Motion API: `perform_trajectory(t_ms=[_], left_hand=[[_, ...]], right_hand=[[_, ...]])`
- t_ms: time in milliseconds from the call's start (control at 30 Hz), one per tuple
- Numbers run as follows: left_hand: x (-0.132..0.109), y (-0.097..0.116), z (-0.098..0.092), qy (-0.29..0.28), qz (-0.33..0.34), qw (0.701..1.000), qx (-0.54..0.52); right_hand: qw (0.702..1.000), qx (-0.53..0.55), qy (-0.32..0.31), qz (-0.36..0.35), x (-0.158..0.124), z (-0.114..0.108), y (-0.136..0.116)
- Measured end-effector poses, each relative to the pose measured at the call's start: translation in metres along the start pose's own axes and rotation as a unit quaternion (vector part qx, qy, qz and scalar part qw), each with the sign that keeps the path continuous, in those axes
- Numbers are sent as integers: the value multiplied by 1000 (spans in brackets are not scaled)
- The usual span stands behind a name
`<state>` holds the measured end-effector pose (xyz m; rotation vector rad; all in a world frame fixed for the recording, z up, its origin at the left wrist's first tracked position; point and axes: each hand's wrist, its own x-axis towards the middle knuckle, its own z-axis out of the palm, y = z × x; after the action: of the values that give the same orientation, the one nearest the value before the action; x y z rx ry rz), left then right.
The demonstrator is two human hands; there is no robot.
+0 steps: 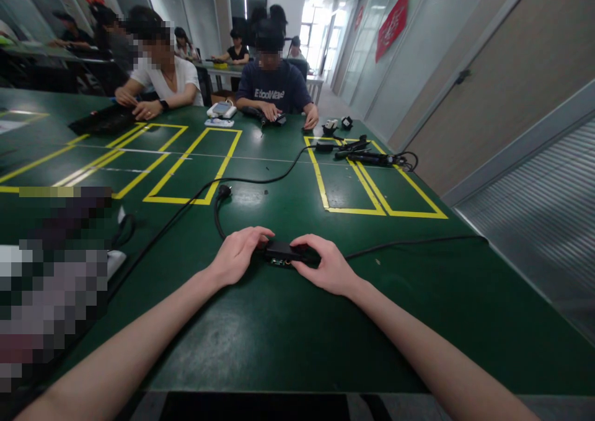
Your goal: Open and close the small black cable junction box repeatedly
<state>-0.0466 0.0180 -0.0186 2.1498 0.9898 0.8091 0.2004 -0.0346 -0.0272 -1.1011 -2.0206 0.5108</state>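
Note:
A black power adapter [284, 250] lies on the green table in front of me, its case parted along the near side. A strip of circuit board [279, 262] shows in that gap. My left hand [238, 255] is closed at the adapter's left end, fingers bent over it. At the right end, my right hand [324, 263] grips the case between thumb and fingers. A short black cord with a plug [224, 191] curves up from behind my left hand. Another black cable [400, 243] runs off to the right from beside my right hand.
Yellow tape rectangles [207, 202] mark the green table [288, 346]. A long black cable [260, 181] crosses it towards a bundle of black cords [372, 156]. Across the table, two people [160, 77] handle dark items. A white device [222, 109] stands between them.

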Motion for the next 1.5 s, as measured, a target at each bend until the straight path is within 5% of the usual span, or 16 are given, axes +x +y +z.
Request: perform_trajectory(t_ms=[300, 900, 1500], left_hand=[[0, 4, 2, -71, 120, 986, 91], [1, 16, 6, -104, 162, 962, 196], [-3, 13, 13, -41, 201, 966, 158]], right_hand=[[996, -23, -64, -57, 0, -7, 1], [974, -174, -108, -101, 0, -10, -1], [990, -43, -11, -134, 0, -7, 0]])
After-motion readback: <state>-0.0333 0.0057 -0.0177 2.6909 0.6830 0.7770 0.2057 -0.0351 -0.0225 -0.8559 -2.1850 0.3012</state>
